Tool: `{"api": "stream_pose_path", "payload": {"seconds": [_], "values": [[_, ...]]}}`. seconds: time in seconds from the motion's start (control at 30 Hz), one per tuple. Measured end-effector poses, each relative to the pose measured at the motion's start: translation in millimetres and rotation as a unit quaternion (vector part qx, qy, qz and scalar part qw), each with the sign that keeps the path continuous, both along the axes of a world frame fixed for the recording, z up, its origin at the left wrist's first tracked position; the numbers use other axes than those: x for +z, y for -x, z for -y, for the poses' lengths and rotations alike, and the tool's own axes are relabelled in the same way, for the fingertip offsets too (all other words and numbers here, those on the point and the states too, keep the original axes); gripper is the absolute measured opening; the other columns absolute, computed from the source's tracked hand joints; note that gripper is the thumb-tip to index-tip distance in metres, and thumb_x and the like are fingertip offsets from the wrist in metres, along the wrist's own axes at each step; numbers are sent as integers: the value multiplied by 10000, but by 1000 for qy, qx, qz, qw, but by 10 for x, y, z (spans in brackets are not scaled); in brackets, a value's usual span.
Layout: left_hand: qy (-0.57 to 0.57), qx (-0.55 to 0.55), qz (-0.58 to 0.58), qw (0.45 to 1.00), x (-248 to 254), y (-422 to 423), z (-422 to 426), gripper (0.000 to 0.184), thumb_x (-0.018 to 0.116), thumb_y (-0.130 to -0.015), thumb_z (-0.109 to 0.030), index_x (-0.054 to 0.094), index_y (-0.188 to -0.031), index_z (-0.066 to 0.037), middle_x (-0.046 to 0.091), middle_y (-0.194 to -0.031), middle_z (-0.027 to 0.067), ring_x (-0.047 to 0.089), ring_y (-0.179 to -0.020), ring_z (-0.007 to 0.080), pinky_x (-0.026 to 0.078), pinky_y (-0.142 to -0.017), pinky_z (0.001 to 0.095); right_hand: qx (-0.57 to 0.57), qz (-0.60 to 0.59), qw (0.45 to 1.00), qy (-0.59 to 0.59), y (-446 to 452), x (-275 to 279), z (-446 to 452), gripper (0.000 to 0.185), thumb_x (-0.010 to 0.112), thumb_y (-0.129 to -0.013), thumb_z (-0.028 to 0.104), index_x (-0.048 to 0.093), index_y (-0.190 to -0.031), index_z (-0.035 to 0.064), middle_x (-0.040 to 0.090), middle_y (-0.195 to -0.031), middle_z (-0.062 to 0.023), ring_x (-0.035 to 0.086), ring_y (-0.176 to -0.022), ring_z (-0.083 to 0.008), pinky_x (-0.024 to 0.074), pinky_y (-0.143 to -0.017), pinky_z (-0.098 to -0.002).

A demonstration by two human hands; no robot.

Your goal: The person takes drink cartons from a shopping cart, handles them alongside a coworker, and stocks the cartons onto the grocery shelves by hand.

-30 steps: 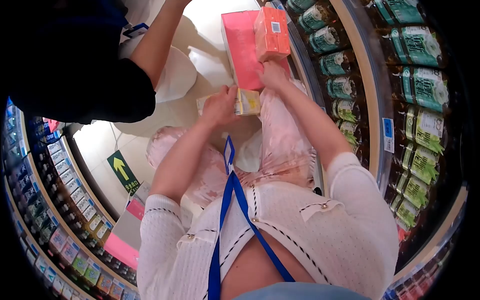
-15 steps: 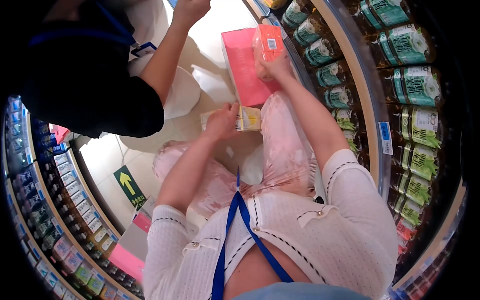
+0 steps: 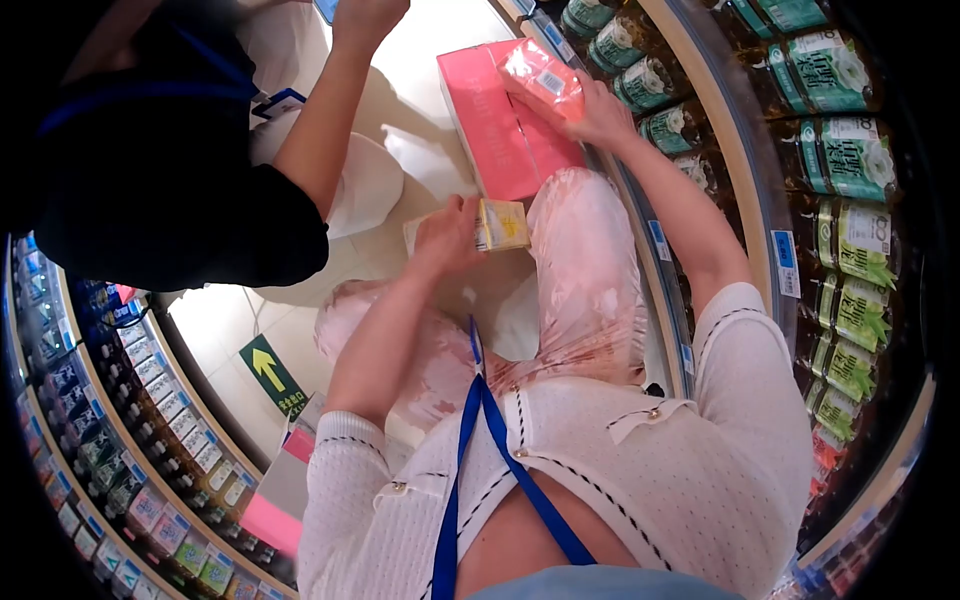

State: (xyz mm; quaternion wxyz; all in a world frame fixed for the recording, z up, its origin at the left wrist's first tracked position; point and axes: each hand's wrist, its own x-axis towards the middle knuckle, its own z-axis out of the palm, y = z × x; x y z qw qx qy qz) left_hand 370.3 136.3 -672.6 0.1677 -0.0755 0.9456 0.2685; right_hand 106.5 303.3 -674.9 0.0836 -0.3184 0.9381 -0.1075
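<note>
Gripping a coral-red, film-wrapped rectangular pack (image 3: 540, 76) at the upper centre of the frame with the fingers of the right hand (image 3: 603, 118), over or against a pink cardboard box (image 3: 480, 125). Clasping a yellow-and-white rectangular carton (image 3: 505, 225) at centre with the left hand (image 3: 447, 237). Could drop the pack through pinching slippery-looking film at one end; could bump teal-labelled bottles (image 3: 643, 85) at upper right by swinging wide.
</note>
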Motion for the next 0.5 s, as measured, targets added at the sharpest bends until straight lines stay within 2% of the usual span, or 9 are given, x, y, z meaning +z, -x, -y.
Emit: {"api": "stream_pose_path", "payload": {"seconds": [0.03,0.1,0.17,0.27,0.37,0.47,0.5], "values": [[-3,-2,-1,1000,1,12,12,806,723,-550,-293,348,-1221,-52,477,-1069,157,569,-852,358,481,-722,434,-38,1,999,13,50,-10,45,848,653,-574,439,336,-1271,75,489,-1162,-189,515,-1025,-356,431,-850,-402],[1,-11,-13,1000,-2,46,21,724,722,-570,-279,371,-1164,-59,486,-1038,159,570,-848,361,481,-710,442,-104,74,991,35,217,43,180,792,645,-578,468,403,-1220,72,526,-1132,-185,530,-1018,-332,435,-845,-390],[3,-16,-16,1000,0,67,16,686,721,-580,-273,382,-1138,-63,490,-1022,160,571,-847,362,482,-705,446,-178,161,966,92,201,326,327,711,634,-580,517,503,-1125,81,586,-1063,-167,560,-989,-290,442,-826,-376],[3,-12,0,1000,-4,62,24,726,719,-572,-280,366,-1168,-64,488,-1035,159,568,-857,359,480,-714,445,-211,179,947,162,222,260,385,756,619,-586,540,468,-1168,81,588,-1039,-169,562,-981,-296,447,-805,-388],[-3,-1,18,1000,-30,69,38,792,718,-556,-293,341,-1213,-64,483,-1064,156,563,-874,356,476,-733,444,-218,54,970,88,-146,267,612,840,601,-604,570,378,-1250,82,533,-1087,-215,547,-985,-342,439,-804,-407],[4,-6,22,1000,-14,61,52,788,718,-557,-299,344,-1211,-71,483,-1065,157,562,-879,357,474,-734,448,-171,29,984,32,-249,-285,699,909,568,-629,605,267,-1317,94,437,-1168,-268,506,-1027,-384,432,-817,-426],[10,-8,18,1000,-15,54,50,792,719,-556,-302,342,-1214,-74,482,-1069,158,561,-883,358,473,-735,449,-190,53,980,23,-260,-283,702,928,563,-645,612,218,-1340,105,375,-1211,-284,473,-1063,-390,418,-842,-430]]}}
